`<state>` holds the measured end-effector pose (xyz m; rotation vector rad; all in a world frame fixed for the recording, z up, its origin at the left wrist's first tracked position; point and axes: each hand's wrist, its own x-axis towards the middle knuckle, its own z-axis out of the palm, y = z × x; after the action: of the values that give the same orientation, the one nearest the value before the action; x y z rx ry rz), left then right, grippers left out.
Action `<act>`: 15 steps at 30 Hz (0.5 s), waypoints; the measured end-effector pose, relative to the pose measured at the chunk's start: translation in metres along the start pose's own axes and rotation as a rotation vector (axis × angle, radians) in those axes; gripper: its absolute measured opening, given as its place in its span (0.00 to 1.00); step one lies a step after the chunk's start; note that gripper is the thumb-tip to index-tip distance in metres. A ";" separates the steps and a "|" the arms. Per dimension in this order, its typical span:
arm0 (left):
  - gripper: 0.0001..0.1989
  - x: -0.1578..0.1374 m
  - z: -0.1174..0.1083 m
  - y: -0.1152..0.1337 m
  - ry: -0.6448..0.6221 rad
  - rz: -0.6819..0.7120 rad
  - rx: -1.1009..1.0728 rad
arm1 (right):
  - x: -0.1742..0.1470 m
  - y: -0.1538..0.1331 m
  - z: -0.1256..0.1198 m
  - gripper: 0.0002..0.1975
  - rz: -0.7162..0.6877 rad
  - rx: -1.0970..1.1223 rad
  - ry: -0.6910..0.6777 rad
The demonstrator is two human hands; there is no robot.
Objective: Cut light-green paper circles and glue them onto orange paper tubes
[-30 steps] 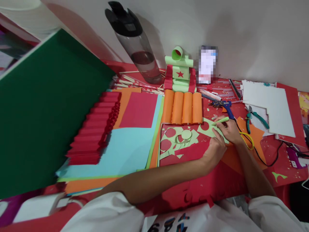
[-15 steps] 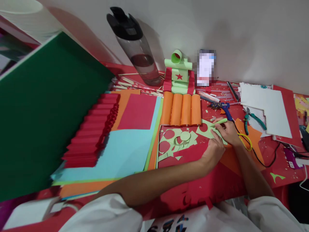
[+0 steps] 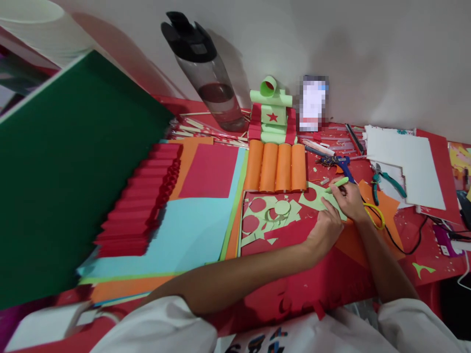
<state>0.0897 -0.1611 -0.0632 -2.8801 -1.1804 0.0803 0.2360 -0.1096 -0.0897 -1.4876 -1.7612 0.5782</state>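
My right hand [image 3: 348,201] is closed around a light green pen [image 3: 339,183], its tip down on a light green paper piece [image 3: 315,200] with a round hole cut in it. My left hand [image 3: 327,228] rests on the same paper, fingers stretched out toward the pen tip and pressing the sheet. To the left lie light green paper scraps with round cut-outs [image 3: 253,234], and a loose green disc [image 3: 282,207] among them. Just behind stand orange paper rolls [image 3: 270,166] side by side, in front of a green and red paper model [image 3: 274,117] bearing a red star.
A water bottle [image 3: 215,83] and a phone [image 3: 313,104] stand against the wall. On the right are a blue glue gun [image 3: 342,164], pliers [image 3: 392,182], yellow-handled scissors [image 3: 377,216] and white board [image 3: 408,162]. Left are red pleated paper [image 3: 140,201], coloured sheets [image 3: 195,235] and a green board [image 3: 81,162].
The pen has shifted slightly to the right and stands a little steeper in my right hand. My left hand stays in place on the paper.
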 end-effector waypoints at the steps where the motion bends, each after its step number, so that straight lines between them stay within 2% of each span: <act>1: 0.23 0.000 0.000 0.000 -0.002 0.003 -0.005 | 0.000 0.000 0.000 0.12 -0.004 -0.001 -0.006; 6: 0.22 0.001 0.000 0.000 0.012 -0.009 -0.054 | 0.000 0.000 -0.001 0.11 -0.025 -0.066 0.012; 15: 0.23 0.001 0.004 0.001 0.007 -0.006 -0.006 | -0.002 0.002 -0.001 0.13 0.005 -0.104 0.020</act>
<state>0.0910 -0.1611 -0.0675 -2.8787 -1.1905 0.0666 0.2377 -0.1108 -0.0908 -1.5633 -1.7963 0.4792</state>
